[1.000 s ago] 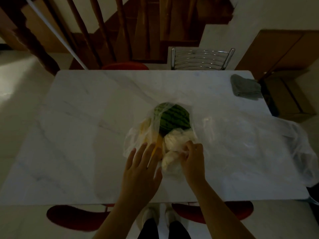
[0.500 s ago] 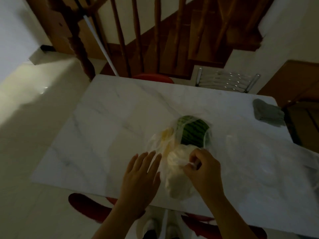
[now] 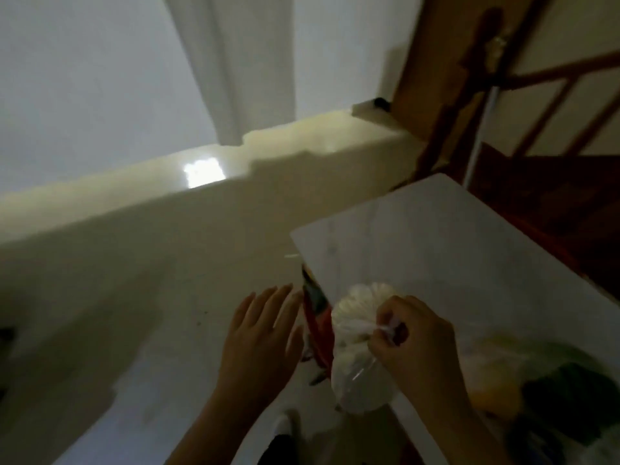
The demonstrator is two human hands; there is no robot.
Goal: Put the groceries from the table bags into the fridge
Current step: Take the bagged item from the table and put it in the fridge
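Observation:
My right hand [image 3: 416,350] pinches the gathered neck of a small clear bag of pale round food [image 3: 360,364], which hangs at the near left edge of the white marble table [image 3: 453,250]. My left hand [image 3: 261,333] hovers open over the floor just left of that bag, fingers straight, holding nothing. A larger clear bag [image 3: 503,374] lies on the table at the lower right, with a dark green watermelon [image 3: 570,397] and something yellow [image 3: 493,397] inside it. No fridge is in view.
A red stool [image 3: 317,317] shows under the table's left edge. A glossy pale floor [image 3: 134,263] spreads to the left up to a white wall. A wooden stair railing [image 3: 503,78] stands at the upper right, behind the table.
The view has swung left, away from the table toward the floor and wall. My right hand has lifted the small bag off the table to its left edge. My left hand has come off the table.

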